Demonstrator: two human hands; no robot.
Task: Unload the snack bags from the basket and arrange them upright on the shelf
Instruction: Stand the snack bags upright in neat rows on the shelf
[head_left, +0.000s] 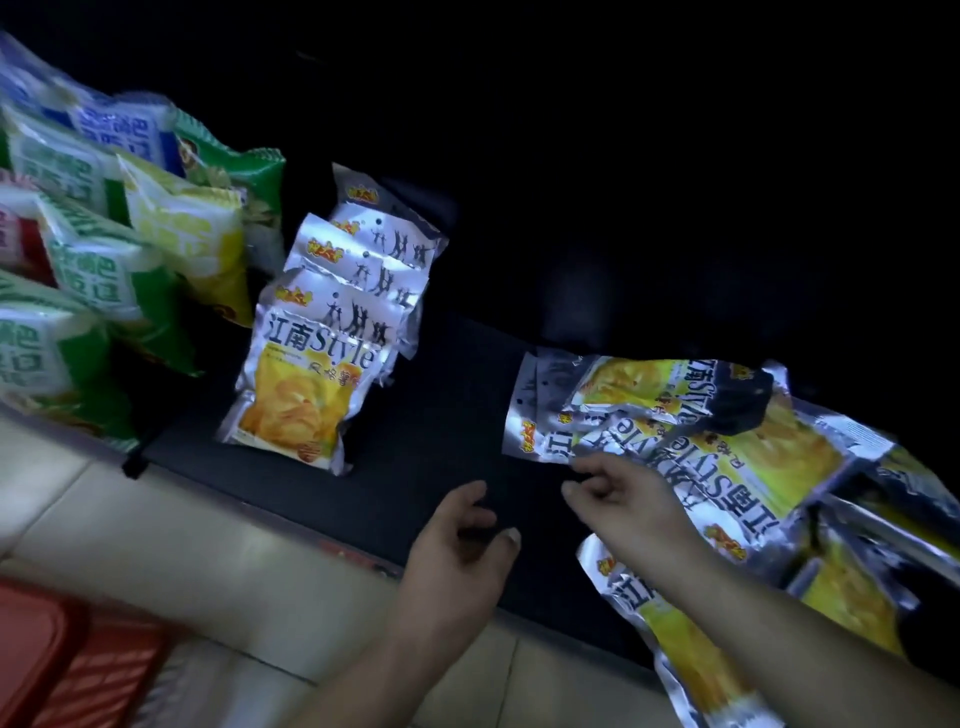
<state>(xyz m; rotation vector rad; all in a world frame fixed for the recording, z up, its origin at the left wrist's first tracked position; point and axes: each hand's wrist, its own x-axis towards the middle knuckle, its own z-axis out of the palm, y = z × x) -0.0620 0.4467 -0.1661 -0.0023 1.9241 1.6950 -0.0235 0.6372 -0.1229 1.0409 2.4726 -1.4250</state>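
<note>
At the bottom left corner sits your red basket (62, 660), on the pale tiled floor (208, 545); its inside is out of view. Above it, on the left end of the dark shelf (441, 415), green, white and blue snack bags (78, 234) stand packed in rows, with a yellow-and-white bag (192, 228) at their right edge. Just beside those, a row of silver-and-yellow chip bags (311, 374) stands upright, one behind another, with the front bag facing you.

Your left hand (457, 551) hovers over the shelf's front edge. Its fingers are loosely curled and it holds nothing. Near it to the right, your right hand (618, 499) reaches in. Its forefinger tip meets the lower edge of the nearest bag in the pile of chip bags (727, 441), while its thumb sits apart from the foil over bare shelf, so nothing is gripped. That pile lies flat and overlapping on the right part of the shelf, printed sides up, at mixed angles. One more bag (675, 649) hangs over the shelf's front edge, under your right forearm.
</note>
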